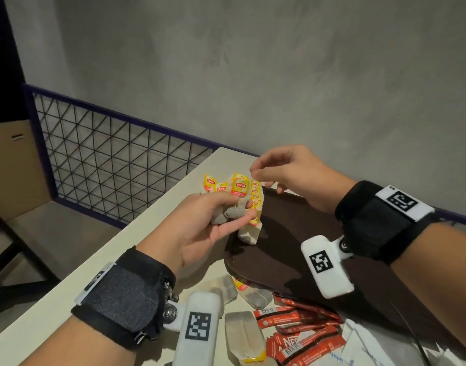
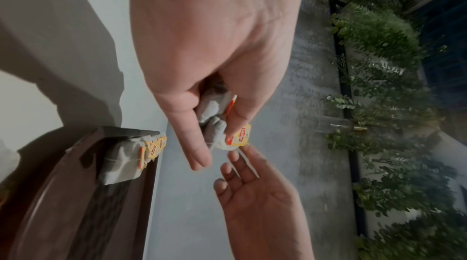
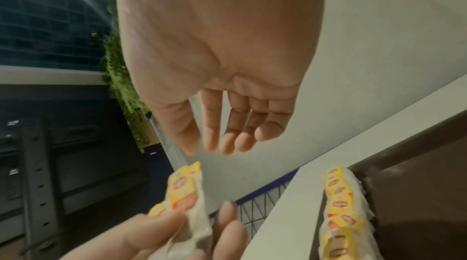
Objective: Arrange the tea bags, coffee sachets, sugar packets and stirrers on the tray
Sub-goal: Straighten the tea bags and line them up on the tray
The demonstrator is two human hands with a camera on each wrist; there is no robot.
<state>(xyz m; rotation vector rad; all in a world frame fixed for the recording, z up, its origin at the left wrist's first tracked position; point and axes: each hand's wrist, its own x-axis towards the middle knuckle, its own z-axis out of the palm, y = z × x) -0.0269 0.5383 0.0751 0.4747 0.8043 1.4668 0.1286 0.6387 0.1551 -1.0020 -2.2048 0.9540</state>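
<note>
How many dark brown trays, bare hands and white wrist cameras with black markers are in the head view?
Dark brown tray: 1
Bare hands: 2, the left hand gripping yellow-tagged tea bags, the right hand
White wrist cameras with black square markers: 2
Total: 5

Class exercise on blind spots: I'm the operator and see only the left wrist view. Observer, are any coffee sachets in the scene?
Observer: Yes. Red stick-shaped coffee sachets lie on the pale table, beside the dark brown tray.
Operator: Any loose tea bags?
Observer: Several grey paper tea bags lie on the table, nearer the person than the tray.
Operator: Sugar?
Observer: White paper packets, likely sugar, sit next to the sachets.
</note>
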